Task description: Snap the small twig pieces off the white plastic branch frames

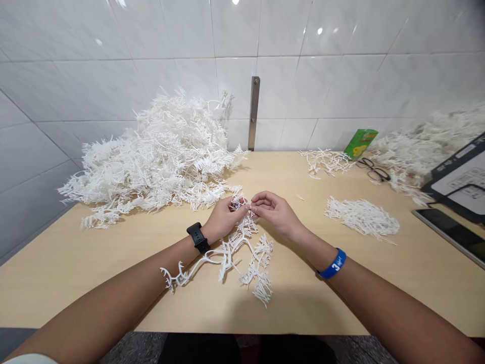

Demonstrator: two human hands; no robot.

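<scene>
In the middle of the table lies a white branching plastic sprue (227, 253) with many thin pieces on its arms. My left hand (223, 218) is closed on its upper end, thumb and fingers pinching a branch. Just beside it, my right hand (276, 212) has thumb and index finger pressed together at a small white tip by the left thumb; what it pinches is too small to make out. To the right is a flat pile of loose thin white pieces (361, 217). A large heap of similar white sprues (162, 151) stands behind my left hand.
Stripped white branches (328, 162) lie at the back right, near a green box (360, 144) and eyeglasses (374, 170). Another white heap (428, 144), a phone (454, 233) and a dark-framed device (462, 177) are at the right. A tiled wall with a metal bracket (254, 114) rises behind.
</scene>
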